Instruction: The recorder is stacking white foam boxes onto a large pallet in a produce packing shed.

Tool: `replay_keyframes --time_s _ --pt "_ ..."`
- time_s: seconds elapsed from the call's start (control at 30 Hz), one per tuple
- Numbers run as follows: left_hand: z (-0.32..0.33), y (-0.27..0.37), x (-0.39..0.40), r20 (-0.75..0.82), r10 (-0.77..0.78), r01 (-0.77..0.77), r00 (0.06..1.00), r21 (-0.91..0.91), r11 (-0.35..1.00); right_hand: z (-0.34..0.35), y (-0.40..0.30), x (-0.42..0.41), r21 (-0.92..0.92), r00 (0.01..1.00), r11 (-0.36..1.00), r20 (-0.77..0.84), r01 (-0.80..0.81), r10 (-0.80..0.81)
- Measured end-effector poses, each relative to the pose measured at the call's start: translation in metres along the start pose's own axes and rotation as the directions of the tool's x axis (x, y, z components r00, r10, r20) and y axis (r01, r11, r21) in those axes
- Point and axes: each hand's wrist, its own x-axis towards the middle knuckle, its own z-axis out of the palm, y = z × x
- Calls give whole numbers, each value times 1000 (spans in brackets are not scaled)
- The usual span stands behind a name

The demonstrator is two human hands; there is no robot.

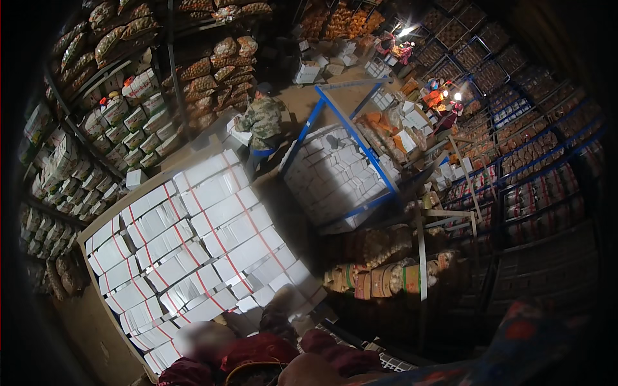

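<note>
Neither of my hands can be made out. Patterned blue cloth with red spots [521, 333] fills the dark lower right; a blurred brownish shape [309, 371] at the bottom edge cannot be identified. Before me is a large stack of white cartons [231, 227], bound with red straps [145, 251]. Close below, at the stack's near edge, is a person in dark red clothing [260, 350]. That person's arm [280, 318] reaches onto the near cartons.
A person in a camouflage jacket [263, 120] holds a white carton [239, 131] beyond the stack. White cartons fill a blue metal frame [369, 154]. Filled mesh sacks [198, 87] and printed cartons [133, 130] line the left. Other people [446, 116] work under lamps at upper right.
</note>
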Motion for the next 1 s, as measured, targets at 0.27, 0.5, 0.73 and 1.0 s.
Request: replay_keyframes --time_s 0.27,0.5,0.73,1.0 --pt "4 -33 14 -29 39 -40 999 -9 999 3 -21 -15 -88 1000 996 4 -29 30" --pt "4 -31 18 -6 64 -64 998 -37 997 2 -24 -17 1 998 998 -16 -59 59" --pt "6 -36 23 -26 126 -126 992 3 992 2 -32 -19 -24 999 1000 -37 -7 6" --pt "5 -26 15 -15 38 -39 999 -14 999 0 -33 -17 -75 998 996 -13 -57 56"
